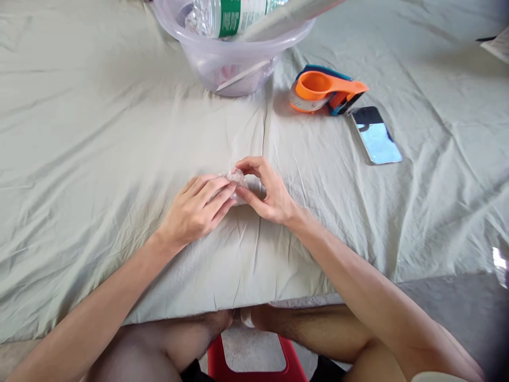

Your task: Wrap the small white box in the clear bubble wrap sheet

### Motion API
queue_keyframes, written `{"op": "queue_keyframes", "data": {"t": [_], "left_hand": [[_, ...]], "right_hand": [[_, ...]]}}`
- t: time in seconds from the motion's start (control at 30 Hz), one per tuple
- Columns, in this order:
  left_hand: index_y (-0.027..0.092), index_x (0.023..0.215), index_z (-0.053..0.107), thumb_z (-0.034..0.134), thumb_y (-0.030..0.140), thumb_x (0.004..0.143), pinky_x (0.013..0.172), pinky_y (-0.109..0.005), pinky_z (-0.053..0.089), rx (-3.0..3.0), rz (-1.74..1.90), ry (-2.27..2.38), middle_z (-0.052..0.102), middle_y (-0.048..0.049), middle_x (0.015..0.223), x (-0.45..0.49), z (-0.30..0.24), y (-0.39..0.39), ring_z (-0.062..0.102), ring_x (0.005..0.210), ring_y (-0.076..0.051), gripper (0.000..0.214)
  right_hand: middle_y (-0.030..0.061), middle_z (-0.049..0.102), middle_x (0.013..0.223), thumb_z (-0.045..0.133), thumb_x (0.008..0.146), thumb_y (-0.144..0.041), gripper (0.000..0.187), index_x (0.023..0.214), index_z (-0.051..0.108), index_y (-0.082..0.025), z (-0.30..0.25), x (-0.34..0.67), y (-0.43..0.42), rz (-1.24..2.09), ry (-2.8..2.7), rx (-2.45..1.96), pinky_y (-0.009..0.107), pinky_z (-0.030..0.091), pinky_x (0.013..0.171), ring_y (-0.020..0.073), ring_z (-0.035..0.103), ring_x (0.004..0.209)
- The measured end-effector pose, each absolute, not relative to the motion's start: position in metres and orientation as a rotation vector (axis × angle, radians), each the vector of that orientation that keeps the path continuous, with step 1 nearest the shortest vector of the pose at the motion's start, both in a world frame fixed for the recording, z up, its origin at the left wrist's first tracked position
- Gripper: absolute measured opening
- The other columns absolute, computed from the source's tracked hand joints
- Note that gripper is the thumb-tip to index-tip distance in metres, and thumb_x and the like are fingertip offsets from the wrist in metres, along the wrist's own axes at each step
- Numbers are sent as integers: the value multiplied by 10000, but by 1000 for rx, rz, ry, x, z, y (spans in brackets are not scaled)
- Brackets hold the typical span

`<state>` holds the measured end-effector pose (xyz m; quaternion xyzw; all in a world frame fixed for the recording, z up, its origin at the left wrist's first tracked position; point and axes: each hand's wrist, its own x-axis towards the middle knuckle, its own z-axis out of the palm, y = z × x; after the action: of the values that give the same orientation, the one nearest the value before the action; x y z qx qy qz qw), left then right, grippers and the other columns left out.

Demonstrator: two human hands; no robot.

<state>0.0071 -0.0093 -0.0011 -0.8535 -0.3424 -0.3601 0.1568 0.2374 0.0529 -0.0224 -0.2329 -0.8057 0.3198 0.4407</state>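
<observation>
A small bundle of crinkled clear plastic (237, 179) lies between my two hands, just above the cloth-covered table. My left hand (199, 206), back upward, has its fingers closed over the bundle's left side. From the right, my right hand (271, 192) pinches it between a curled index finger and the thumb. Whatever may be inside the plastic is hidden by my fingers and too small to make out.
A translucent purple basin (234, 58) at the back holds a green-labelled plastic bottle (234, 16) and a long pale roll (286, 18). Right of it lie an orange tape dispenser (332, 87) and a phone (377, 135). A red stool (256, 375) shows below the table edge.
</observation>
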Motion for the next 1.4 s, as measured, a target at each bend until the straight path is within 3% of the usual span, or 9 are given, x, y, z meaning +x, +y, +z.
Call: {"op": "queue_keyframes", "data": {"t": [0.23,0.4,0.7,0.8,1.03,1.1,1.23,1.33,1.4], "left_hand": [[248,1705,538,658,146,1137,1043,-398,678,-2440,-1039,-1051,859,-88,1253,8,-8,-13,838,1195,-260,590],[229,1634,632,645,127,1129,1041,-437,670,-2472,-992,-1089,844,-108,1275,9,-11,-14,812,1212,-283,516],[250,1609,654,647,156,1122,1048,-462,655,-2510,-1011,-1106,815,-111,1323,8,-11,-16,789,1203,-306,496],[297,1641,637,645,215,1132,1089,-503,648,-2539,-985,-1148,796,-116,1392,5,-12,-16,783,1231,-332,516],[368,1614,667,695,253,1107,984,-547,675,-2558,-1081,-1151,800,-103,1368,1,-14,-13,780,1159,-350,521],[398,1638,646,700,280,1105,957,-554,676,-2552,-1062,-1135,808,-77,1356,-1,-14,-11,763,1118,-338,548],[423,1712,578,695,326,1105,916,-566,658,-2546,-1037,-1065,813,-60,1358,-5,-15,-9,721,1091,-344,627],[385,1718,585,697,314,1101,912,-583,644,-2553,-1035,-1059,811,-74,1371,-6,-16,-9,706,1094,-357,631],[422,1674,629,716,338,1094,930,-603,632,-2582,-1081,-1124,811,-48,1374,-8,-17,-9,693,1098,-358,592]], "right_hand": [[79,810,1192,675,1126,-492,239,1181,693,-260,-17,238,54,857,-1941,-604,468,676,1036,245,790,1126],[78,804,1308,527,1163,-496,390,1045,828,-278,-15,241,59,840,-1890,-667,527,644,1090,272,774,1199],[-15,832,1208,645,1183,-388,220,1234,809,-250,94,315,44,730,-1764,-970,381,615,951,185,804,1111],[-5,848,1215,714,1146,-331,235,1320,868,-370,107,367,-15,509,-1723,-1168,492,642,921,249,810,1032],[60,776,1254,742,1080,-433,483,1540,683,-567,20,458,-170,30,-1738,-1678,717,663,854,461,796,1144],[87,772,1316,814,1026,-488,680,1660,574,-547,-4,476,-194,-104,-1931,-1731,732,698,908,461,796,1173],[119,783,1291,841,1006,-574,756,1685,512,-526,-27,500,-206,-268,-2008,-1683,633,740,877,426,818,1110],[150,797,1311,901,973,-518,720,1610,573,-437,-31,509,-196,-299,-2119,-1620,618,742,900,430,828,1122],[141,809,1327,881,995,-460,555,1487,644,-365,-32,513,-189,-312,-2197,-1605,590,750,885,390,843,1108]]}}
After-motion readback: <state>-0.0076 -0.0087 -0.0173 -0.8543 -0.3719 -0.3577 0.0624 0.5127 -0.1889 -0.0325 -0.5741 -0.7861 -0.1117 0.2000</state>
